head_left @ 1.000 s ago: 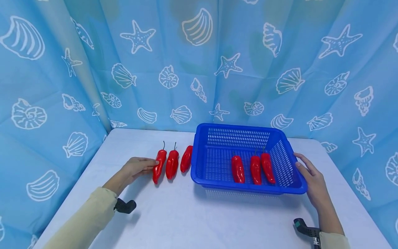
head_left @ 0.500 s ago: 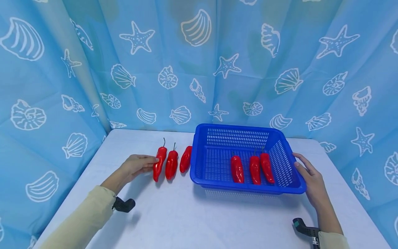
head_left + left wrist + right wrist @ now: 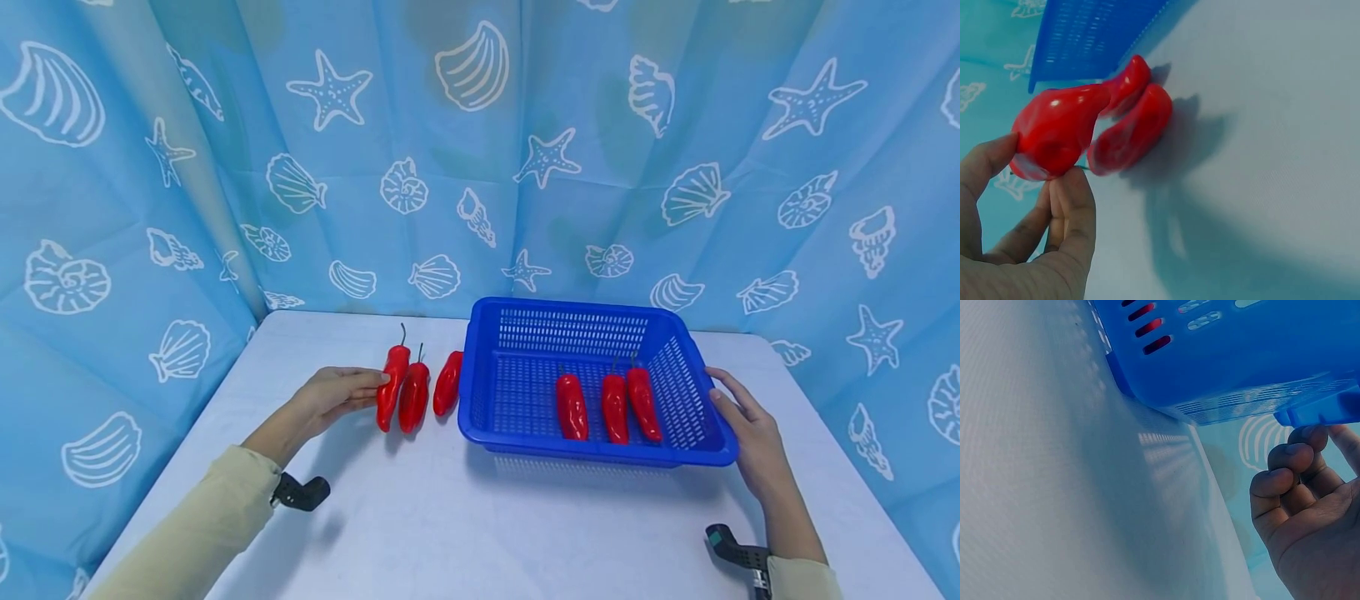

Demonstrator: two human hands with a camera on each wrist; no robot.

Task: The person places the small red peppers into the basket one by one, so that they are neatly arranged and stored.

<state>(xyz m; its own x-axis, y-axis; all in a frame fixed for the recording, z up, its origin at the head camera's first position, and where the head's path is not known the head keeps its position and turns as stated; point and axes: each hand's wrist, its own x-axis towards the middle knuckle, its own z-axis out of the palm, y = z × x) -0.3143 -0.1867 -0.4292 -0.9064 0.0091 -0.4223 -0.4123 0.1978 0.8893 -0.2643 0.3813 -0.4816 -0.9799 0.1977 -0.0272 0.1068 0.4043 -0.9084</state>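
Note:
Thumb and fingers of my left hand [image 3: 333,398] pinch a red chili pepper [image 3: 391,392], its thin stem pointing away. In the left wrist view the pinched chili pepper [image 3: 1054,134] hangs above the table. Just right of it lies a second chili pepper [image 3: 414,400], and a third chili pepper [image 3: 447,385] lies against the left side of a blue plastic basket [image 3: 585,451]. Inside the basket are three more chili peppers [image 3: 572,407]. At the basket's right end my right hand [image 3: 757,437] holds the rim; its curled fingers [image 3: 1272,481] show under it in the right wrist view.
A white cloth covers the table [image 3: 480,533]. Behind and at both sides hangs a blue curtain [image 3: 465,167] with white shells and starfish. Each wrist carries a black camera mount [image 3: 300,493].
My left hand has raised its chili pepper and moved it a little away and to the right, so it now overlaps the second pepper. My right hand and the basket stay in place.

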